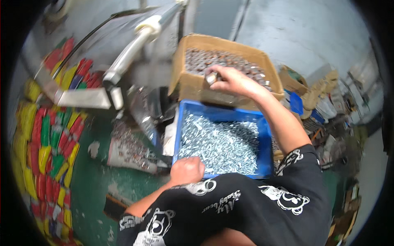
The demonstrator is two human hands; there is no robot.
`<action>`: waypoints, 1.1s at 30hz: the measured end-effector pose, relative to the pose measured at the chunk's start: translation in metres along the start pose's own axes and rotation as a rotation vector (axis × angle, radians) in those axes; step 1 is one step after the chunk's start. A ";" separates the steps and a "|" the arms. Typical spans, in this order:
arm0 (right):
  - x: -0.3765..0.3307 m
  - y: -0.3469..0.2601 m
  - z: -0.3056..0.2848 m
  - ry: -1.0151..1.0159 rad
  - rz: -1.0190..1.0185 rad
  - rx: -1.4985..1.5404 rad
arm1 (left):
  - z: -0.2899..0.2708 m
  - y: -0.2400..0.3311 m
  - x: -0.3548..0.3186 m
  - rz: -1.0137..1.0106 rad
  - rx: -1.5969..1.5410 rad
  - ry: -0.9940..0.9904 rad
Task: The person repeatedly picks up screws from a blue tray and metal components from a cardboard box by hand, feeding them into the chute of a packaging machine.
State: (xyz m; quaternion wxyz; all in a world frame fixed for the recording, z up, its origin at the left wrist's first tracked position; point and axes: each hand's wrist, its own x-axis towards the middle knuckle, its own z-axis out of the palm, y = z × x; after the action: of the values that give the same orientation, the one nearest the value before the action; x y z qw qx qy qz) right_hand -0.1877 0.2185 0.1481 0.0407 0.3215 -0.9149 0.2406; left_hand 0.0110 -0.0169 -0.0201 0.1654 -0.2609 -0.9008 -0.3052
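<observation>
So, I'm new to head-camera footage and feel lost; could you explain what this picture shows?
No robot here: a person works with two bare hands. A fisheye camera on their head looks down past their black T-shirt, so edges bend. The right hand, at a cardboard box of small grey-brown parts, holds something small, too blurred to name. The left hand is curled at the near left corner of a blue plastic bin of silvery metal pieces; whether it holds anything is unclear.

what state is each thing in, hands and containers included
Right hand: closed around small pieces
Left hand: curled, at the blue bin's near-left corner
Blue bin: open, holding many loose metal bits
Cardboard box: open, holding many small parts
Coloured packages: piled up
</observation>
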 end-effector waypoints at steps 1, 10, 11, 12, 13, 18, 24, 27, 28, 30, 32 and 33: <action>0.014 -0.032 0.019 -0.152 0.081 0.129 | 0.003 -0.003 -0.003 -0.007 0.011 0.011; 0.044 -0.003 0.154 0.176 0.245 0.346 | 0.002 0.003 0.009 -0.077 0.017 -0.091; 0.016 -0.002 0.153 0.192 0.123 0.336 | 0.002 0.001 0.006 -0.089 0.019 -0.089; -0.016 0.012 0.150 0.173 0.007 0.240 | 0.003 0.001 0.006 -0.091 0.040 -0.083; -0.053 0.032 0.149 0.163 -0.101 0.140 | 0.003 0.003 0.009 -0.081 0.062 -0.082; -0.195 0.071 0.158 -0.350 0.108 -0.259 | 0.004 0.010 0.007 -0.124 0.159 -0.082; -0.204 0.107 0.208 -0.303 0.116 -0.186 | 0.005 0.025 0.010 -0.145 0.236 -0.093; -0.203 0.101 0.205 -0.210 0.158 -0.036 | 0.009 0.023 0.007 -0.198 0.246 -0.067; -0.200 0.103 0.200 -0.231 0.194 0.078 | 0.009 0.022 0.008 -0.176 0.258 -0.058; -0.194 0.097 0.186 -0.277 0.230 0.143 | 0.010 0.024 0.009 -0.160 0.273 -0.044; -0.190 0.105 0.181 -0.284 0.192 0.070 | 0.006 0.030 0.012 -0.143 0.285 -0.049; -0.189 0.115 0.183 -0.273 0.141 0.041 | 0.006 0.034 0.016 -0.165 0.279 -0.052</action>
State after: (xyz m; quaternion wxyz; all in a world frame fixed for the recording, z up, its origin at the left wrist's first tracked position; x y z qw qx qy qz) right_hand -0.0938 0.3186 -0.1044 -0.1077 0.2868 -0.9272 0.2154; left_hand 0.0171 0.0157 -0.0018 0.1509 -0.1684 -0.9568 -0.1828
